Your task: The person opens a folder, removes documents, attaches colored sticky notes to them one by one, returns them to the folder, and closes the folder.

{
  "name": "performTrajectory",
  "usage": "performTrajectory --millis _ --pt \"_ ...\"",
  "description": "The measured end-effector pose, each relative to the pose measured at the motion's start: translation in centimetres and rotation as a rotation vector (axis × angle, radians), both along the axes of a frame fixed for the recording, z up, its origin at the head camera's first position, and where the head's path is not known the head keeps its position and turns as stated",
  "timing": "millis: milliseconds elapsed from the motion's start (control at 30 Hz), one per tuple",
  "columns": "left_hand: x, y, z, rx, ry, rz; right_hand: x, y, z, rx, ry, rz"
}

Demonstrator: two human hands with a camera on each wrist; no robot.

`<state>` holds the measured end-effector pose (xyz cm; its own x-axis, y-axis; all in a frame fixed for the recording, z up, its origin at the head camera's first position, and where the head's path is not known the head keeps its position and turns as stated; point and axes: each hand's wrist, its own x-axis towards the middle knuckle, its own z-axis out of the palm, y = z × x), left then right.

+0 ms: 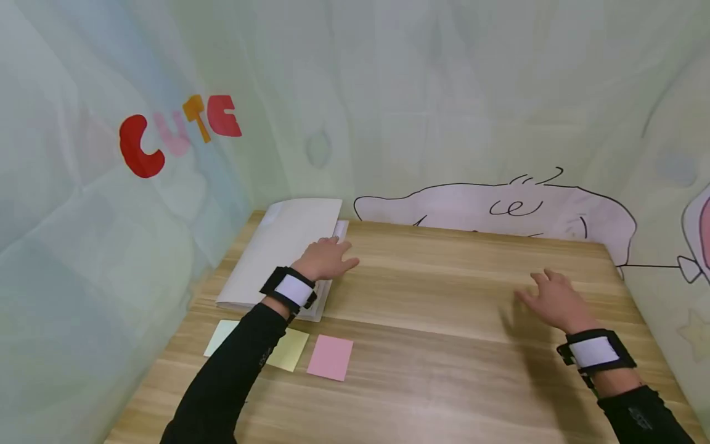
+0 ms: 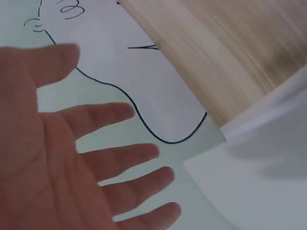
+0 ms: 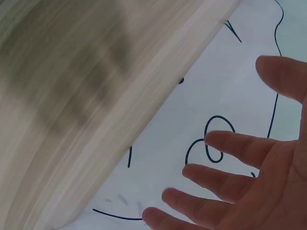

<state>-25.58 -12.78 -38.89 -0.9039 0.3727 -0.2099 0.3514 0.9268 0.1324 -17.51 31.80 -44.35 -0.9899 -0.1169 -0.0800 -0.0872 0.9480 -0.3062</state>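
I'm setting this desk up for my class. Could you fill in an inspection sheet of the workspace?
Surface: wood-grain table, with the right hand's shadow across it.
Job's things: white booklet at the far left; its cover is not flush with the pages beneath.
Clutter: pale blue-green note, yellow note and pink note in a row nearer the person; the left sleeve partly hides the first two.
Hands: left hand over the booklet's right side; right hand above the table's right side; both hold nothing.
Cables: nothing seen.
Surroundings: pale backdrop with "CUTE" lettering and a cartoon drawing.
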Motion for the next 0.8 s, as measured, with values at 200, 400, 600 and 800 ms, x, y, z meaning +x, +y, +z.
performTrajectory --millis 200,400,600,800 --pt "-0.4 -3.6 1.3 0.040 -0.110 -0.024 0.5 -0.6 -0.6 -0.008 0.019 -0.001" --pt "-1.1 -8.0 1.5 0.023 -0.135 0.057 1.1 -0.8 -0.7 -0.014 -0.004 0.008" --pt "-1.4 -12.3 0.3 -0.001 -0.172 0.183 1.2 -1.2 -1.3 -0.029 -0.002 0.029" --pt "-2.5 -15.8 -1.4 0.018 -0.217 0.254 1.5 -1.1 -1.5 -0.043 0.019 0.036"
